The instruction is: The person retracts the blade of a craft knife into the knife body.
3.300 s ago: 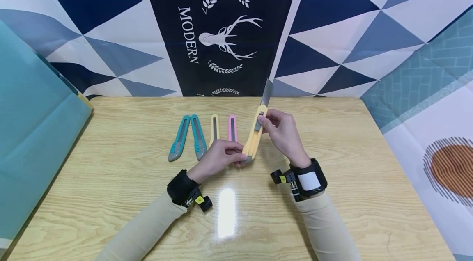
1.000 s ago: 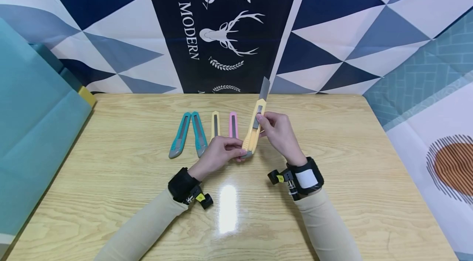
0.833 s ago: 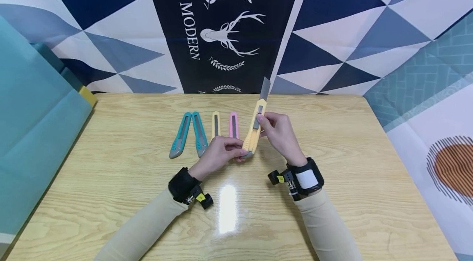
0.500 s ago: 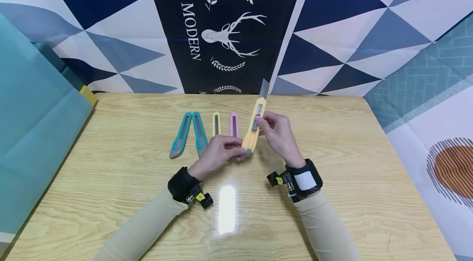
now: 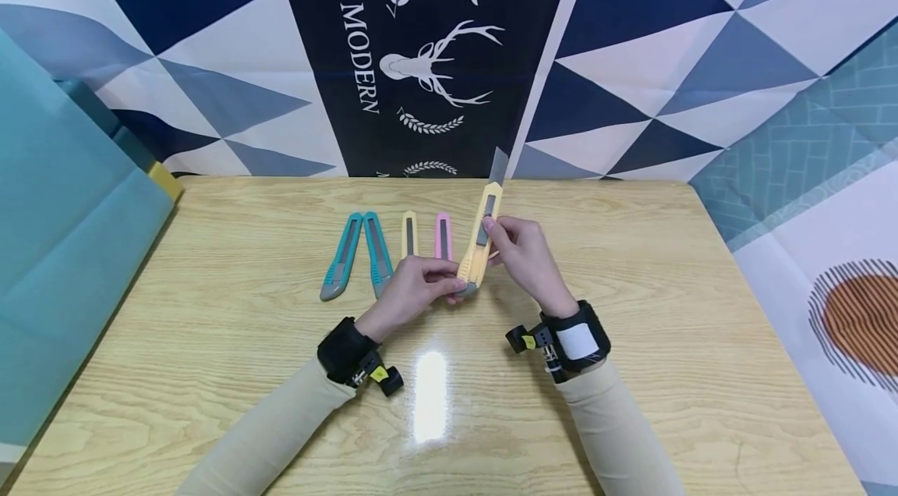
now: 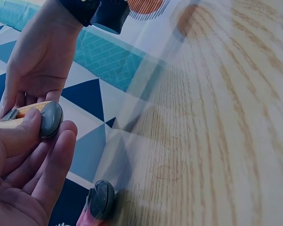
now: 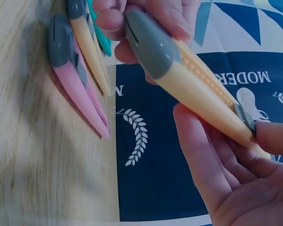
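A yellow utility knife (image 5: 474, 262) is held up over the table, tilted, its metal blade (image 5: 498, 167) sticking out at the far end. My left hand (image 5: 412, 287) pinches its grey end cap (image 6: 52, 119) between thumb and fingers. Along the body, my right hand (image 5: 528, 258) grips it, thumb on the grey slider (image 7: 245, 117) and fingers beneath. Just behind my left hand lie a pink utility knife (image 5: 443, 235) and a second yellow one (image 5: 410, 233), their lower parts hidden by that hand in the head view.
Two teal utility knives, a left one (image 5: 342, 256) and a right one (image 5: 377, 246), lie left of the yellow one, their tops close together. The wooden table (image 5: 231, 371) ends at a patterned backdrop (image 5: 435, 51). A light-blue panel (image 5: 70, 246) stands along the left edge.
The slider has moved back along the held yellow utility knife under my right thumb, and less blade sticks out. Both hands keep their hold; the knives on the table have not moved.
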The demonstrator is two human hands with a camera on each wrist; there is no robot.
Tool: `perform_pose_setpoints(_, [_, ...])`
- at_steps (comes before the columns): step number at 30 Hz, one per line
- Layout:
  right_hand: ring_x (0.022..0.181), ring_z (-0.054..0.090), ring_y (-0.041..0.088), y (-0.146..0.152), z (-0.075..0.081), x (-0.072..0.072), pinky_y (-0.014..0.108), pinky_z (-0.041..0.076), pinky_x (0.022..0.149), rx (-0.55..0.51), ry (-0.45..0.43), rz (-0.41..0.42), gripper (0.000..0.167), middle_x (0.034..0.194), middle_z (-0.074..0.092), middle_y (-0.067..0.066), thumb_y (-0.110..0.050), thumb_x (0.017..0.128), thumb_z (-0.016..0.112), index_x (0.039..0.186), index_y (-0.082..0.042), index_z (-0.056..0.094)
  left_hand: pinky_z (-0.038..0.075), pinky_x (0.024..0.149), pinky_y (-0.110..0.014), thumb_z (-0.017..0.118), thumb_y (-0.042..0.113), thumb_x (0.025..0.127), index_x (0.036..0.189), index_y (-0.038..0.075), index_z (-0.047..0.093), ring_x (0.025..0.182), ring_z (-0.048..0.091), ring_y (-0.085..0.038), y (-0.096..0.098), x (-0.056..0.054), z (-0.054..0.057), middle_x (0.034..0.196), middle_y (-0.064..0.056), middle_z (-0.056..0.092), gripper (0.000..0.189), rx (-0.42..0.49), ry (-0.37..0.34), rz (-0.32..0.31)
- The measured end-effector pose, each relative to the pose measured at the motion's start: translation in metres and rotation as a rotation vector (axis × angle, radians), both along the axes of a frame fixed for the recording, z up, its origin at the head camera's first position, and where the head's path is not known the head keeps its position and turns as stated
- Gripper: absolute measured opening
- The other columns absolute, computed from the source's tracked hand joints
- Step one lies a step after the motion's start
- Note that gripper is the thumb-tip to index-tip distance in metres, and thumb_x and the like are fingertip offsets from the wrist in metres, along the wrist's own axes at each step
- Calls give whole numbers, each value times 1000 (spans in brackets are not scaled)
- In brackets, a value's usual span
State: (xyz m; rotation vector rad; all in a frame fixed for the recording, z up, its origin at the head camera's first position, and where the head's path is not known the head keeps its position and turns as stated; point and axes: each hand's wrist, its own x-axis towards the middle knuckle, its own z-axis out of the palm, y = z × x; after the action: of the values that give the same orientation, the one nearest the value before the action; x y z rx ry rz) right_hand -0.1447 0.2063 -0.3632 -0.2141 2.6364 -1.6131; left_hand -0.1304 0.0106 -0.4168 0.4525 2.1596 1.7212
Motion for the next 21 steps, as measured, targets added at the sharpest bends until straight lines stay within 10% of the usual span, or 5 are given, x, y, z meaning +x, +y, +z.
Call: perform_pose_setpoints(21, [68,68,16,-1,1,2,42,62,67,8,34,2,28,87,70,21,-17,103,52,103,6,69,63,72,-33,69,11,91,115,2,71,74,73,-14,0,0,0,98,-17,76,25,-1,-10,-2])
